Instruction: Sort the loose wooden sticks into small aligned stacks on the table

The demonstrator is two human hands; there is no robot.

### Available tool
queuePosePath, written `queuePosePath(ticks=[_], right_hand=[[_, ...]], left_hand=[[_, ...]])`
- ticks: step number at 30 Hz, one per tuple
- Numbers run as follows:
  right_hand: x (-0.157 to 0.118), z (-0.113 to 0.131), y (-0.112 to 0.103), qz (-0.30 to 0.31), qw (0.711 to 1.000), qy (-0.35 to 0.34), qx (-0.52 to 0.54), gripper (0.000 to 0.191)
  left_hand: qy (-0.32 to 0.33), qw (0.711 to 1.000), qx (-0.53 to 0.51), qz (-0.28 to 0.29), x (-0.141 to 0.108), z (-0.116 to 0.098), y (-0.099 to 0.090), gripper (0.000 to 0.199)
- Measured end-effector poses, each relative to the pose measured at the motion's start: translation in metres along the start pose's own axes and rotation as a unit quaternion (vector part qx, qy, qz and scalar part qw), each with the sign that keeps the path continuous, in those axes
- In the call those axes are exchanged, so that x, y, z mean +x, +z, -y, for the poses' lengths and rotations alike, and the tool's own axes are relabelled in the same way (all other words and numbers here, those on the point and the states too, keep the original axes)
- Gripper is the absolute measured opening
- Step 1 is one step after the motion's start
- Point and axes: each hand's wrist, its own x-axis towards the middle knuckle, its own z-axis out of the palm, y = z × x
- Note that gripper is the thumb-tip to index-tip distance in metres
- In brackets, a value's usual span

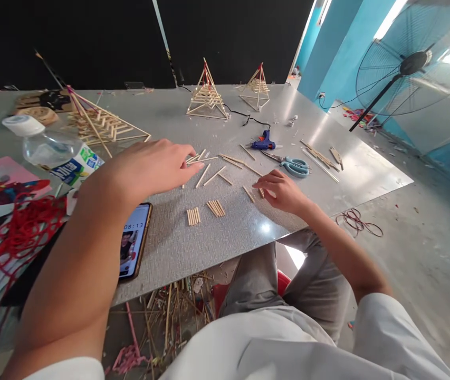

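Observation:
My left hand [155,166] reaches over the table from the left, with thumb and fingers closed around the ends of thin wooden sticks [198,157]. Closer to the table's right side, the bent fingers of my right hand [282,191] pinch a short wooden stick [261,193], partly hidden under them. Another short stick [248,194] lies just left of those fingers. Between my hands and nearer to me are two small groups of short sticks, a neat row [193,216] and a slightly fanned bunch [216,208]. Several longer sticks [214,176] lie scattered beyond them.
Blue-handled scissors [296,167] and a blue glue gun [263,140] lie right of centre. Stick pyramids [208,97] stand at the back. On the left are a plastic bottle [56,150], red cord [30,227] and a phone [135,240]. A large fan [412,63] stands at right.

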Motion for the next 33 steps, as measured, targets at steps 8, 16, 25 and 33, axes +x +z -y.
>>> queuePosePath(ticks=[8,16,25,33], right_hand=[[0.046,0.037,-0.023,0.159,0.967,0.195,-0.023,0.039],[0.095,0.059,-0.017,0.28,0.932,0.194,-0.125,0.041],[0.097,0.023,-0.04,0.339,0.903,0.217,-0.15,0.043],[0.079,0.026,-0.04,0.334,0.893,0.256,-0.157,0.062]], left_hand=[[-0.038,0.999,0.004,-0.035,0.001,0.014,-0.002,0.076],[-0.015,0.998,0.005,-0.055,-0.001,0.019,0.001,0.066],[-0.035,0.998,-0.001,-0.053,-0.013,-0.002,-0.008,0.067],[-0.026,0.999,0.006,-0.04,-0.015,-0.004,-0.006,0.067]])
